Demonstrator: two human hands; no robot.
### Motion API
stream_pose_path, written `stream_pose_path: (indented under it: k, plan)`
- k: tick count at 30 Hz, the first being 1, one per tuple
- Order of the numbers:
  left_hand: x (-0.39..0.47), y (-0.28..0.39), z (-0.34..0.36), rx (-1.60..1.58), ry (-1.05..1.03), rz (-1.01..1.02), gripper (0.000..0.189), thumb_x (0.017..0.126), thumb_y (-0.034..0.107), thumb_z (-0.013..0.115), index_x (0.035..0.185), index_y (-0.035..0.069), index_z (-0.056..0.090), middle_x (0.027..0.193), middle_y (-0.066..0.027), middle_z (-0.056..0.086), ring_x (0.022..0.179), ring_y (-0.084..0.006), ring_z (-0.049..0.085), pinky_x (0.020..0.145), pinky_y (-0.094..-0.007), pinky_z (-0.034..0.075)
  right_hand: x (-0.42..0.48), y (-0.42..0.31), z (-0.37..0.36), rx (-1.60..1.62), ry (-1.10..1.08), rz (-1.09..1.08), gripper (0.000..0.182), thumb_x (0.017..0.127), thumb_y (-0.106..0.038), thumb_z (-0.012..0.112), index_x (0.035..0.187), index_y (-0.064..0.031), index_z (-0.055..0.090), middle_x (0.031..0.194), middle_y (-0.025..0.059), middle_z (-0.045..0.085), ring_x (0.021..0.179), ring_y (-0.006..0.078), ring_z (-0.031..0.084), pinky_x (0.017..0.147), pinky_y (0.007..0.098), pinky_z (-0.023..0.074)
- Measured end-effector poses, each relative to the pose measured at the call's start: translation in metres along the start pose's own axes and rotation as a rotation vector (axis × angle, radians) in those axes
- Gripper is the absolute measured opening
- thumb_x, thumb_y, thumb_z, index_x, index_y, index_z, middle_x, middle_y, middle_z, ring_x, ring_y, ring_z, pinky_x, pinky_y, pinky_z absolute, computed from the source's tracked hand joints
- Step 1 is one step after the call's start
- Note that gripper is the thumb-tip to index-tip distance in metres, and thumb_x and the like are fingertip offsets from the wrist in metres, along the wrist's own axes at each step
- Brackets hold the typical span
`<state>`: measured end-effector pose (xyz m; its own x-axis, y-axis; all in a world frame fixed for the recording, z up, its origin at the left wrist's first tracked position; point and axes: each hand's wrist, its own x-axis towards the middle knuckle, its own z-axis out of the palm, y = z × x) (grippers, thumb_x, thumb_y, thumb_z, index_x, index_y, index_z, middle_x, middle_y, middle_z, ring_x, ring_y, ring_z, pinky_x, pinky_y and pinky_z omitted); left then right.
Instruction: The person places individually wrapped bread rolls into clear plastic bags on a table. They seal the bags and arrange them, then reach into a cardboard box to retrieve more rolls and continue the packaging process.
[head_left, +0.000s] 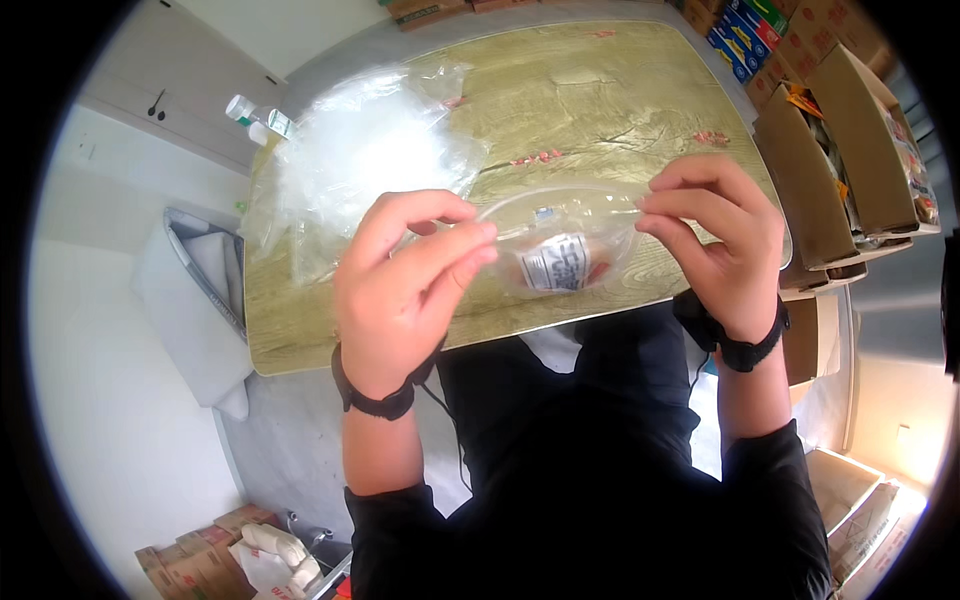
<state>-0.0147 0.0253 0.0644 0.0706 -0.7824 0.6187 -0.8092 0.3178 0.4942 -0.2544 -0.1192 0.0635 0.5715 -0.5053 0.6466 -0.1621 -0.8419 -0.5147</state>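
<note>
A clear plastic zip bag (607, 217) is stretched between my two hands above the near edge of the wood-patterned table (585, 97). My left hand (409, 285) pinches the left end of its top edge between thumb and fingers. The right end is pinched in the fingertips of my right hand (716, 240). Inside the bag lies a small packaged item (556, 264) with a white printed label; its exact kind cannot be told. Beyond my left hand, a pile of clear plastic bags (367, 150) spreads over the table's left part.
Two bottle-like containers (259, 120) lie at the table's far left edge. Open cardboard boxes (806, 165) with packaged goods stand along the right side. A grey fabric bin (199, 300) is on the left. More cartons (202, 555) sit at the lower left.
</note>
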Motion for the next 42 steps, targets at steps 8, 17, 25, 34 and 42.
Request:
stream_pose_path:
  k: [8,17,25,34,42]
  plan:
    - [0.002,0.004,0.012,0.093,-0.036,0.088,0.039,0.066,0.004,0.087,0.104,0.006,0.076,0.108,-0.0096,0.063,0.098,-0.0277,0.06,0.082,-0.037,0.051,0.006,-0.01,0.005,-0.181,0.049,-0.141,0.032,0.072,-0.003,0.083,0.103,-0.0087,0.076,0.102,0.0044,0.068,0.1,0.0262,0.064,0.081,0.0382,0.053]
    - [-0.004,0.007,0.022,0.215,0.018,0.205,0.042,0.06,-0.001,0.085,0.1,0.007,0.077,0.095,-0.0038,0.063,0.092,-0.0283,0.056,0.076,-0.0396,0.049,-0.001,-0.019,0.011,-0.348,-0.149,-0.327,0.032,0.071,-0.019,0.081,0.102,-0.0119,0.075,0.103,0.0002,0.068,0.11,0.0263,0.061,0.098,0.0499,0.0471]
    - [-0.008,0.008,0.019,0.268,-0.021,0.193,0.029,0.065,-0.003,0.08,0.092,0.005,0.074,0.088,-0.0045,0.063,0.093,-0.0281,0.057,0.08,-0.0406,0.049,-0.002,-0.018,0.01,-0.369,-0.211,-0.236,0.023,0.073,-0.018,0.082,0.092,-0.0117,0.073,0.091,0.0003,0.066,0.105,0.0257,0.061,0.106,0.0542,0.0433]
    - [-0.012,0.008,0.017,-0.001,-0.101,-0.082,0.016,0.079,-0.003,0.078,0.092,0.001,0.07,0.099,-0.0094,0.063,0.089,-0.025,0.062,0.081,-0.0345,0.053,-0.001,-0.016,0.002,-0.142,-0.246,-0.088,0.014,0.078,-0.015,0.081,0.087,-0.0082,0.072,0.088,0.004,0.063,0.086,0.025,0.063,0.087,0.0429,0.0533]
    - [-0.018,-0.012,0.009,-0.253,-0.071,-0.27,0.016,0.083,-0.005,0.077,0.095,-0.001,0.069,0.116,-0.0115,0.064,0.089,-0.017,0.063,0.081,-0.0292,0.051,0.001,-0.01,-0.007,0.064,-0.193,0.029,0.016,0.08,-0.001,0.079,0.094,-0.0042,0.073,0.1,0.0081,0.067,0.085,0.0232,0.067,0.072,0.0322,0.0546]
